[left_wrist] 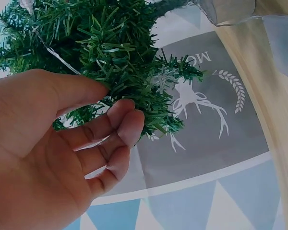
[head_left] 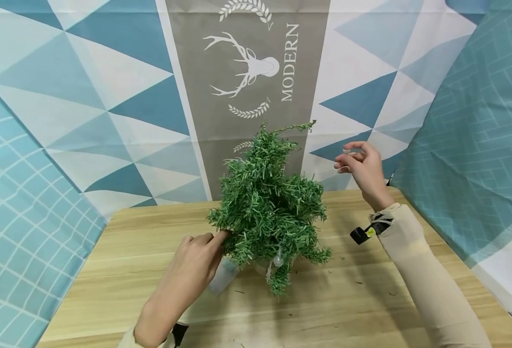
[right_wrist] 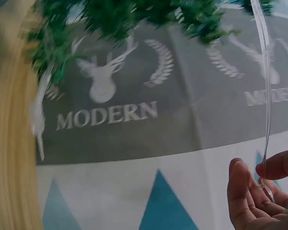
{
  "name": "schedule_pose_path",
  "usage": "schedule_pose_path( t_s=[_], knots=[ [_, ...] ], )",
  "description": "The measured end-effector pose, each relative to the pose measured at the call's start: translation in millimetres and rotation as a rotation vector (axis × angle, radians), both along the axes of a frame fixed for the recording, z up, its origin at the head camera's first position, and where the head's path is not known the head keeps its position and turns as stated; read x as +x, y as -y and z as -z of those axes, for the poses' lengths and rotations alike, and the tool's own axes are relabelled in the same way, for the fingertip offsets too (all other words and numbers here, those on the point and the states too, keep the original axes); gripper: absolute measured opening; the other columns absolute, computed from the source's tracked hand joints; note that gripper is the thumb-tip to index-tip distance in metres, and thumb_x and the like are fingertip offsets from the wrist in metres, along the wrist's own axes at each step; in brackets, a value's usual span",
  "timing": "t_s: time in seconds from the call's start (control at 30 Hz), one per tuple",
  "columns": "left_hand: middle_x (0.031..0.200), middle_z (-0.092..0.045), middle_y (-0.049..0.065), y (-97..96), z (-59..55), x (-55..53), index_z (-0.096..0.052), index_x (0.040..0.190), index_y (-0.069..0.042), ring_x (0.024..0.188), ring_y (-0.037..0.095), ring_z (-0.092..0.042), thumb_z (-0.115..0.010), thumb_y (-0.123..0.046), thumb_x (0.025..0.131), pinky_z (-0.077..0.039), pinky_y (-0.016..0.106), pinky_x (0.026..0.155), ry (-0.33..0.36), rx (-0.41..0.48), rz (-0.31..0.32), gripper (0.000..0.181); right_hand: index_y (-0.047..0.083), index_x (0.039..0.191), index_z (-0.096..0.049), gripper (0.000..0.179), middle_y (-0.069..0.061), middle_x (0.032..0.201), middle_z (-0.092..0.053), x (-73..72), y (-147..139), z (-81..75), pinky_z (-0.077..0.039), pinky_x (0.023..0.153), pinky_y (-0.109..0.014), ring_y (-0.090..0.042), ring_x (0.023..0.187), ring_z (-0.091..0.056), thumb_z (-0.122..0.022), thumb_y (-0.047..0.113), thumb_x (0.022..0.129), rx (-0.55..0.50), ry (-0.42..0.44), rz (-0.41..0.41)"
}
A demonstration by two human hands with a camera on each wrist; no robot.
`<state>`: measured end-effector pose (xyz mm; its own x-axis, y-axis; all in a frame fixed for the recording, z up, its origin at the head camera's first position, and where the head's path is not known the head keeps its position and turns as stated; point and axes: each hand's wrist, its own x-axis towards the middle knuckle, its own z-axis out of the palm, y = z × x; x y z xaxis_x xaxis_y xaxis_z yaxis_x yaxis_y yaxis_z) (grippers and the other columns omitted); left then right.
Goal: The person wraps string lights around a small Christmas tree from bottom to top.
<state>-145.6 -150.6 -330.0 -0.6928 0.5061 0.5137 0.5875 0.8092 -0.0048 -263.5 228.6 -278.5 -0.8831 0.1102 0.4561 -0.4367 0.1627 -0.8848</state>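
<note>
A small artificial Christmas tree [head_left: 269, 203] stands on the table, its green branches spread wide. My left hand [head_left: 195, 266] is at the lower left side of the tree. In the left wrist view, its thumb and fingertips pinch a branch [left_wrist: 117, 88], close to a clear snowflake ornament [left_wrist: 164, 79]. My right hand [head_left: 364, 166] is raised to the right of the tree, thumb and fingers pinching a thin clear light-string cord [right_wrist: 267, 96] that runs up toward the branches. A clear bulb-like ornament [head_left: 278, 260] hangs at the tree's front.
The wooden table [head_left: 151, 241] has small green bits scattered over it. A translucent item [head_left: 224, 275] lies beside the tree's base, partly behind my left hand. A patterned cloth [head_left: 143, 96] with a deer print hangs close behind the table.
</note>
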Motion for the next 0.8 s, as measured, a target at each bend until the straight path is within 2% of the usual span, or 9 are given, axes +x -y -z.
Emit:
schedule_pose_path(
  t_s=[0.17, 0.27, 0.33, 0.4, 0.53, 0.63, 0.73, 0.8],
  knots=[
    [0.061, -0.042, -0.01, 1.3, 2.3, -0.3, -0.056, 0.106, -0.018, 0.049, 0.006, -0.033, -0.06, -0.012, 0.082, -0.029, 0.023, 0.054, -0.01, 0.011, -0.005, 0.024, 0.009, 0.116, -0.043, 0.028, -0.011, 0.085, -0.064, -17.7, 7.4, 3.1, -0.054, 0.064, -0.03, -0.02, 0.071, -0.063, -0.052, 0.015, 0.09, 0.225, 0.117, 0.016],
    [0.063, -0.045, -0.01, 0.8, 1.7, -0.1, -0.057, 0.107, -0.018, 0.05, 0.005, -0.035, -0.062, -0.013, 0.082, -0.029, 0.023, 0.054, -0.003, 0.019, -0.014, 0.027, 0.01, 0.121, -0.04, 0.033, -0.013, 0.087, -0.064, -28.8, 13.9, 4.7, -0.053, 0.063, -0.031, -0.02, 0.07, -0.063, -0.05, 0.013, 0.09, 0.342, 0.162, -0.022],
    [0.067, -0.05, -0.01, 1.0, 0.0, -0.4, -0.057, 0.11, -0.019, 0.052, 0.004, -0.039, -0.062, -0.013, 0.082, -0.031, 0.023, 0.056, 0.021, 0.038, -0.006, 0.029, 0.01, 0.125, -0.038, 0.037, -0.015, 0.088, -0.064, -34.9, 18.5, 4.4, -0.053, 0.063, -0.032, -0.023, 0.072, -0.063, -0.05, 0.012, 0.09, 0.391, 0.18, -0.077],
    [0.072, -0.054, -0.01, 2.4, -3.4, -0.2, -0.057, 0.114, -0.02, 0.056, 0.002, -0.044, -0.062, -0.015, 0.083, -0.035, 0.022, 0.058, 0.068, 0.079, 0.015, 0.032, 0.012, 0.129, -0.036, 0.04, -0.016, 0.089, -0.064, -38.9, 23.5, 1.2, -0.053, 0.062, -0.033, -0.029, 0.076, -0.062, -0.049, 0.012, 0.091, 0.421, 0.194, -0.155],
    [0.09, -0.06, -0.011, 10.8, -15.3, 5.0, -0.054, 0.121, -0.023, 0.072, -0.001, -0.055, -0.055, -0.019, 0.089, -0.047, 0.024, 0.065, 0.23, 0.212, 0.098, 0.033, 0.015, 0.136, -0.03, 0.046, -0.017, 0.092, -0.063, -39.1, 36.1, -16.1, -0.052, 0.063, -0.036, -0.037, 0.081, -0.059, -0.045, 0.008, 0.093, 0.452, 0.214, -0.325],
    [0.104, -0.06, -0.011, 20.6, -26.2, 11.0, -0.051, 0.124, -0.025, 0.086, 0.001, -0.057, -0.049, -0.022, 0.092, -0.05, 0.025, 0.072, 0.299, 0.293, 0.129, 0.032, 0.011, 0.137, -0.027, 0.047, -0.02, 0.094, -0.062, -34.4, 47.4, -33.7, -0.051, 0.064, -0.037, -0.037, 0.081, -0.059, -0.042, 0.003, 0.093, 0.481, 0.22, -0.387],
    [0.104, -0.06, -0.012, 30.8, -36.1, 10.3, -0.054, 0.121, -0.024, 0.086, 0.001, -0.057, -0.05, -0.021, 0.092, -0.051, 0.025, 0.072, 0.256, 0.338, 0.115, 0.029, 0.008, 0.136, -0.029, 0.046, -0.021, 0.095, -0.062, -33.8, 57.2, -47.2, -0.052, 0.065, -0.037, -0.031, 0.079, -0.061, -0.042, 0.002, 0.093, 0.512, 0.218, -0.403],
    [0.099, -0.06, -0.014, 37.2, -40.6, 4.4, -0.056, 0.118, -0.023, 0.083, 0.0, -0.056, -0.052, -0.02, 0.091, -0.05, 0.022, 0.066, 0.21, 0.367, 0.093, 0.027, 0.008, 0.135, -0.031, 0.045, -0.022, 0.094, -0.062, -37.1, 61.1, -52.3, -0.052, 0.065, -0.036, -0.028, 0.077, -0.061, -0.043, 0.002, 0.092, 0.535, 0.217, -0.401]
  ],
)
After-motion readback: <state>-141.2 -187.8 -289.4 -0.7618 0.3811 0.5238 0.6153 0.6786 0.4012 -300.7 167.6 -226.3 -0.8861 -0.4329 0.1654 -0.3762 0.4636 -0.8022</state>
